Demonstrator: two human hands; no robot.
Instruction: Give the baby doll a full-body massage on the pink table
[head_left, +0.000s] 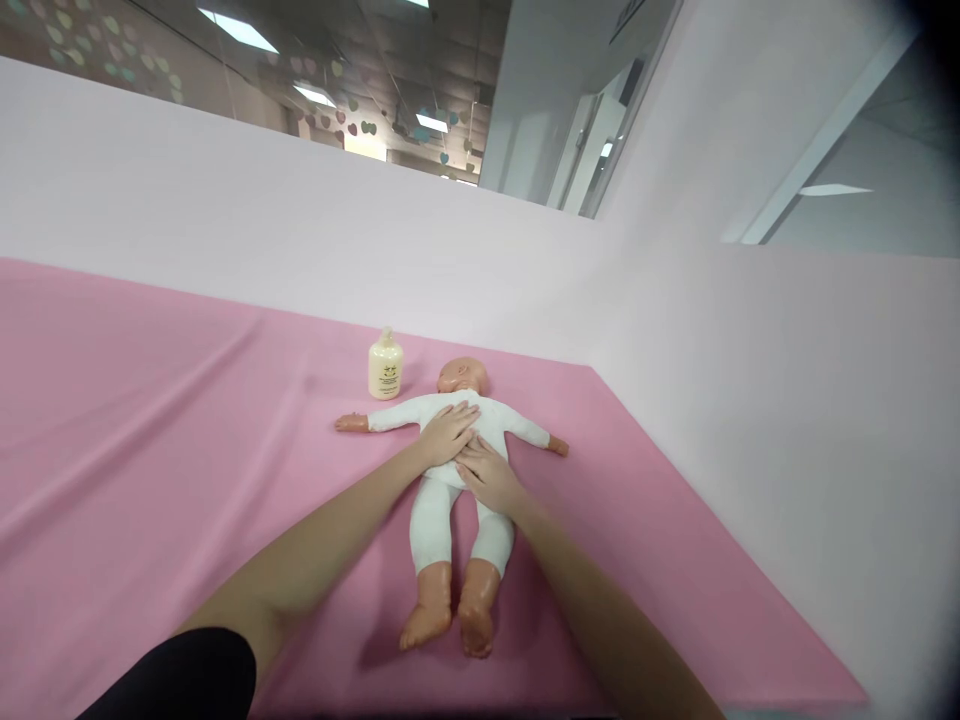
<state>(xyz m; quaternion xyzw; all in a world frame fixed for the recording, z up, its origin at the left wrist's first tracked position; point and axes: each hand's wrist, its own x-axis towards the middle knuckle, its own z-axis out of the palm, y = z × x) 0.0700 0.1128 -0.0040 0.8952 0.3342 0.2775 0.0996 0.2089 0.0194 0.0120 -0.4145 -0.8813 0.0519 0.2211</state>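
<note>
A baby doll [457, 470] in a white bodysuit lies face up on a pink sheet [150, 450], arms spread and feet toward the near edge. Both hands rest flat and open on its torso, grasping nothing: the left hand [448, 432] on the chest, the right hand [487, 474] just below on the belly, fingertips touching. A cream lotion bottle [385, 366] (cap apparently on) stands upright just left of the doll's head, untouched; the suit remains on.

A cream bottle [385, 367] stands on the pink sheet [150, 420].
</note>
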